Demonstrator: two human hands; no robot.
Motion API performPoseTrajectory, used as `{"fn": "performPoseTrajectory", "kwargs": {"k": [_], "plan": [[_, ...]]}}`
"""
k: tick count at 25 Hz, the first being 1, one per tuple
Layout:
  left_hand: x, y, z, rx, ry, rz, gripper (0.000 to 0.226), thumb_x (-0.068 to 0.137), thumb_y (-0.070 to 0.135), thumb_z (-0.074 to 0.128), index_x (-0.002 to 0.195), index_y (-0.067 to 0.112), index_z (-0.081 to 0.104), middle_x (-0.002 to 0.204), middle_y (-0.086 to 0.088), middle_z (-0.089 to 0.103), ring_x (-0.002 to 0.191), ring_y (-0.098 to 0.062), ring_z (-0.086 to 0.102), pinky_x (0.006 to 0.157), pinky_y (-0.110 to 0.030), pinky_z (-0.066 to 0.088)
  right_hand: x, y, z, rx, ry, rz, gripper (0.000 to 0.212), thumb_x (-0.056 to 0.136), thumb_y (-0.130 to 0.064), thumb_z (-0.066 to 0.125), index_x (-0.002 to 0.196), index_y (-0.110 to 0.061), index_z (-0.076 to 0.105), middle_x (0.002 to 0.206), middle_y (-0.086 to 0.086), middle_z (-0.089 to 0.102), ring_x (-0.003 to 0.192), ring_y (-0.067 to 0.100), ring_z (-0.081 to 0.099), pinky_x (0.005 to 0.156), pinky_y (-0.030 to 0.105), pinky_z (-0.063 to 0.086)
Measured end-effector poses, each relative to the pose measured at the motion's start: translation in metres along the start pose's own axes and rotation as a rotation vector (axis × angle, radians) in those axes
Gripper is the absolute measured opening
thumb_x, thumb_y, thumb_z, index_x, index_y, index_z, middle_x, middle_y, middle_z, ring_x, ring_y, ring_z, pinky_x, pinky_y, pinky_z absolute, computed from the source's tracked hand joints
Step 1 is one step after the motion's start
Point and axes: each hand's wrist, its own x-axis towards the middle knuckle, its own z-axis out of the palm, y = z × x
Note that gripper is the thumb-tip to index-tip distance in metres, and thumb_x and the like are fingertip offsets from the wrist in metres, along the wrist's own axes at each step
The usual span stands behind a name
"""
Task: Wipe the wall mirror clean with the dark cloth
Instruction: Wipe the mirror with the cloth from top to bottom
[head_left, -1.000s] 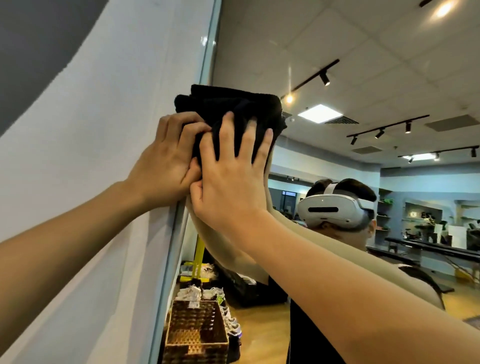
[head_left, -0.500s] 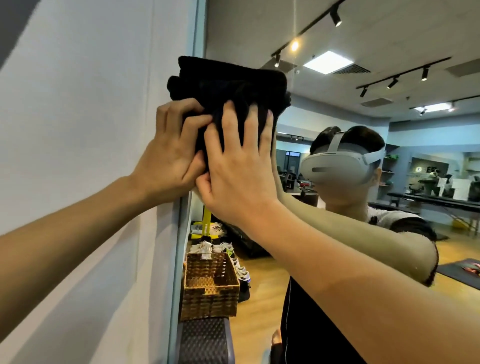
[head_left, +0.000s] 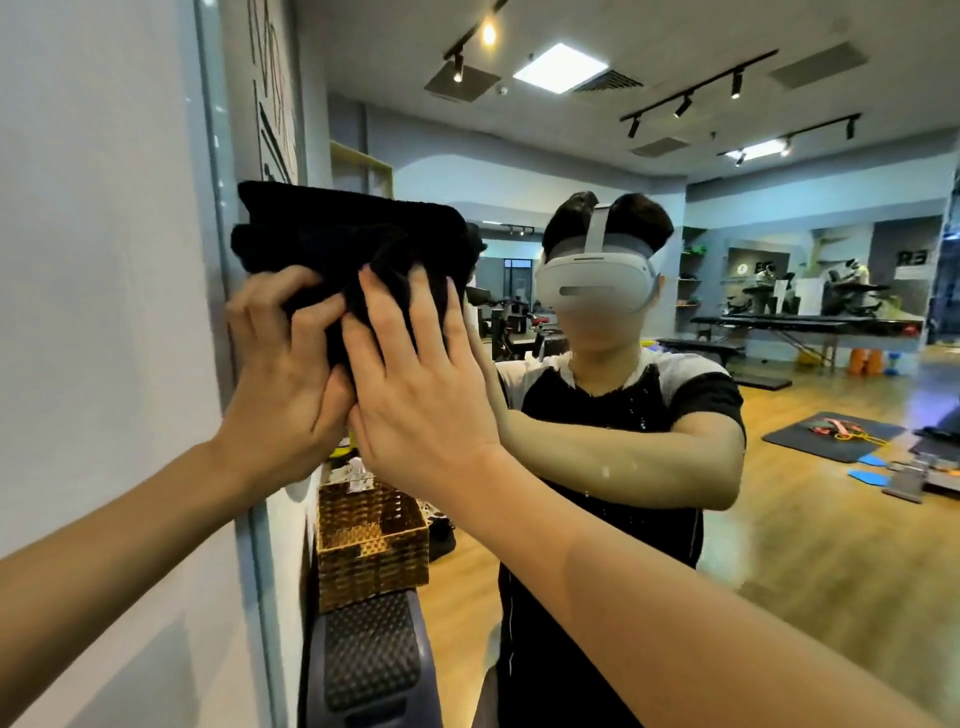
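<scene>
Against the wall mirror (head_left: 649, 519), near its left edge, the bunched dark cloth (head_left: 353, 239) is clutched by the left hand (head_left: 283, 374) and pressed by the flat, unclenched right hand (head_left: 415, 395); loose folds could slip, and the glass beneath stays hidden.

You are pressing the dark cloth (head_left: 343, 244) against the wall mirror (head_left: 675, 364), left hand (head_left: 283, 374) gripping beside your flatter right hand (head_left: 415, 395).

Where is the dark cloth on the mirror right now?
In the head view, the dark cloth sits left of centre against the mirror's left edge, under the left hand and right hand.
</scene>
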Motion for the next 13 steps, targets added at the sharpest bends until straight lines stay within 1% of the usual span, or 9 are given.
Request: {"fn": "performPoseTrajectory", "kwargs": {"k": [1, 4, 8, 11, 13], "plan": [[0.002, 0.015, 0.006, -0.004, 0.012, 0.007, 0.041, 0.094, 0.024, 0.045, 0.13, 0.005, 0.043, 0.138, -0.018, 0.034, 0.126, -0.05, 0.036, 0.111, -0.052, 0.03, -0.009, 0.012, -0.005, 0.011, 0.025, 0.007, 0.058, 0.095, -0.03, 0.051, 0.147, -0.006, 0.047, 0.161, 0.02, 0.033, 0.149, 0.049, 0.021, 0.124, 0.061, 0.013], [0.014, 0.061, 0.025, -0.035, 0.04, 0.008, 0.042, 0.091, 0.025, 0.046, 0.128, 0.005, 0.042, 0.139, -0.016, 0.032, 0.128, -0.045, 0.032, 0.11, -0.058, 0.031, -0.033, 0.052, -0.025, 0.004, 0.079, 0.006, 0.059, 0.091, -0.029, 0.056, 0.145, -0.006, 0.052, 0.159, 0.02, 0.038, 0.148, 0.048, 0.027, 0.123, 0.06, 0.018], [0.034, 0.123, 0.047, -0.085, 0.05, 0.005, 0.046, 0.085, 0.024, 0.049, 0.126, 0.006, 0.042, 0.14, -0.016, 0.03, 0.13, -0.041, 0.027, 0.111, -0.064, 0.027, -0.06, 0.109, -0.056, -0.016, 0.117, 0.004, 0.055, 0.093, -0.028, 0.051, 0.142, -0.005, 0.056, 0.157, 0.022, 0.042, 0.146, 0.05, 0.033, 0.119, 0.062, 0.026], [0.055, 0.184, 0.066, -0.103, 0.057, 0.034, 0.048, 0.084, 0.025, 0.051, 0.127, 0.005, 0.045, 0.139, -0.018, 0.032, 0.129, -0.041, 0.029, 0.115, -0.066, 0.018, -0.087, 0.163, -0.088, -0.043, 0.138, 0.002, 0.052, 0.093, -0.026, 0.05, 0.139, -0.003, 0.058, 0.154, 0.024, 0.044, 0.142, 0.051, 0.038, 0.112, 0.063, 0.035], [0.072, 0.234, 0.079, -0.129, 0.048, 0.04, 0.05, 0.083, 0.025, 0.055, 0.128, 0.005, 0.048, 0.139, -0.022, 0.036, 0.129, -0.043, 0.032, 0.116, -0.066, 0.016, -0.107, 0.205, -0.116, -0.089, 0.162, 0.012, 0.048, 0.094, -0.024, 0.05, 0.136, -0.003, 0.06, 0.152, 0.025, 0.045, 0.136, 0.051, 0.044, 0.112, 0.059, 0.039]]}}
